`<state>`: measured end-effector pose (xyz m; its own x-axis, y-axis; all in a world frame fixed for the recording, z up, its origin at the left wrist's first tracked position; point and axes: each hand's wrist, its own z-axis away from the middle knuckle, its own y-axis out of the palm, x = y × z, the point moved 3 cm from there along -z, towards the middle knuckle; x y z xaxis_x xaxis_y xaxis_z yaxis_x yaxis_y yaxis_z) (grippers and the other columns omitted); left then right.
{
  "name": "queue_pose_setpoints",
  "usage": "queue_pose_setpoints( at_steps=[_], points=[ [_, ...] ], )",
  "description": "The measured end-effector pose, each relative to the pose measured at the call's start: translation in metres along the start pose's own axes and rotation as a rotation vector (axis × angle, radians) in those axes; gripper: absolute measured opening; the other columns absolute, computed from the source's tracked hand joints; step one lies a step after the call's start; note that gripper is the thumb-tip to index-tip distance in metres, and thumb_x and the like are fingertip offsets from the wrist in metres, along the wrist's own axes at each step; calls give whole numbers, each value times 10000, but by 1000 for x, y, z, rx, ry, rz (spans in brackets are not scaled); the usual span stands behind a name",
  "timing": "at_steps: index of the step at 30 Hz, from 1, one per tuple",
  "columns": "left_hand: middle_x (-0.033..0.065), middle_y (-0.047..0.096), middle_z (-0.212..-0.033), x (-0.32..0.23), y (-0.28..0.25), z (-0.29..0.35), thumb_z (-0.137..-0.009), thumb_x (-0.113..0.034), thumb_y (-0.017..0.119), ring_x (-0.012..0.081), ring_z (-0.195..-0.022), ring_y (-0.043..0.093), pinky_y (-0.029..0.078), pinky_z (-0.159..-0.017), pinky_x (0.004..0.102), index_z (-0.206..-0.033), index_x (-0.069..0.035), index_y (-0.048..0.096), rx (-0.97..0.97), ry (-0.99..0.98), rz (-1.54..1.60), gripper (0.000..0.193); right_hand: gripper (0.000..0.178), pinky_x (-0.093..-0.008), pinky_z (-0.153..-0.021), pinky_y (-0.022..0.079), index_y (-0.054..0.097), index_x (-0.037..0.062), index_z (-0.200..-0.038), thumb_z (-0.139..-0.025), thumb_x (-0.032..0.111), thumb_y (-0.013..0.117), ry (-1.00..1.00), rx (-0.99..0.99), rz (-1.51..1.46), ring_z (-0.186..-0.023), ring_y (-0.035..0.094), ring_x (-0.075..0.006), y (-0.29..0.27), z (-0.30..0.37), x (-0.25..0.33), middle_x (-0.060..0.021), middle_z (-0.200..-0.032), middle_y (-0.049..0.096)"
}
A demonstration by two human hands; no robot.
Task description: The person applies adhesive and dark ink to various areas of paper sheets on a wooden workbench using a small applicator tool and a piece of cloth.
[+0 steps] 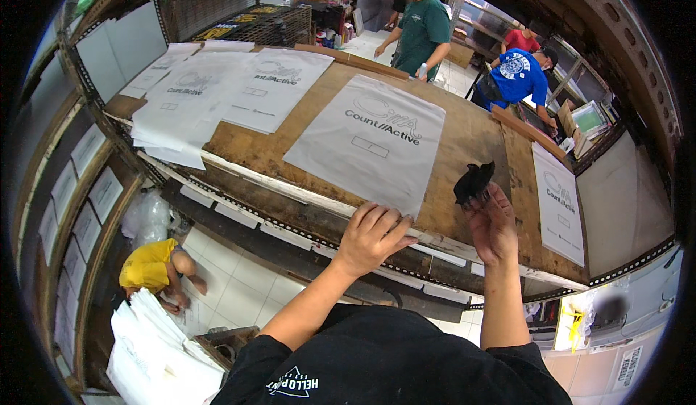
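A white printed sheet with dark lettering and a small outlined box lies on the brown tabletop in front of me. My left hand is at its near edge, fingers curled over the sheet and the table's rim; the fingertips are partly hidden. To the right of this sheet, my right hand is raised palm up, closed on a crumpled black cloth. The cloth is above the bare wood, apart from the sheet.
More printed sheets lie at the table's left, and one sheet at its right. Metal racks stand left. A person in yellow crouches below, beside stacked white sheets. People in green and blue are beyond the table.
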<state>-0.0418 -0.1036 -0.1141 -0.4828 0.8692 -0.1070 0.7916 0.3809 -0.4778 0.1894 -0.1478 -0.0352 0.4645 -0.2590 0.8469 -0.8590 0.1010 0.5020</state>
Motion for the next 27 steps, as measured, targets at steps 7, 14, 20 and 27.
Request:
queue_pose_setpoints(
  at_steps=[7, 14, 20, 27],
  points=[
    [56, 615, -1098, 0, 3, 1, -788, -427, 828, 254, -1055, 589, 484, -1009, 474, -1124, -99, 718, -8, 4, 2, 481, 219, -379, -883, 573, 669, 48, -1209, -990, 53, 673, 17, 73, -107, -1017, 698, -266, -17, 2, -6, -129, -1207, 712],
    [58, 624, -1094, 0, 1, -1, -781, -416, 834, 262, -1056, 591, 490, -1012, 488, -1091, -96, 721, 4, -6, 26, 460, 215, -396, -921, 567, 672, 45, -1214, -999, 49, 660, 21, 46, -120, -1019, 695, -259, -12, 10, -4, -133, -1197, 717],
    [55, 618, -1095, 2, 4, 1, -759, -422, 850, 254, -1075, 583, 488, -1022, 489, -1105, -111, 710, -22, 7, 17, 486, 245, -338, -930, 553, 637, 48, -1215, -999, 142, 702, 21, 41, -55, -1013, 703, -174, 5, 12, -1, -81, -1128, 727],
    [48, 606, -1113, 2, 5, 5, -780, -420, 842, 254, -1092, 573, 481, -1036, 469, -1137, -117, 704, -18, -12, 42, 488, 246, -345, -934, 557, 647, 51, -1215, -993, 140, 708, 16, 32, -18, -1003, 702, -171, 18, 11, 0, -74, -1132, 726]
  ],
)
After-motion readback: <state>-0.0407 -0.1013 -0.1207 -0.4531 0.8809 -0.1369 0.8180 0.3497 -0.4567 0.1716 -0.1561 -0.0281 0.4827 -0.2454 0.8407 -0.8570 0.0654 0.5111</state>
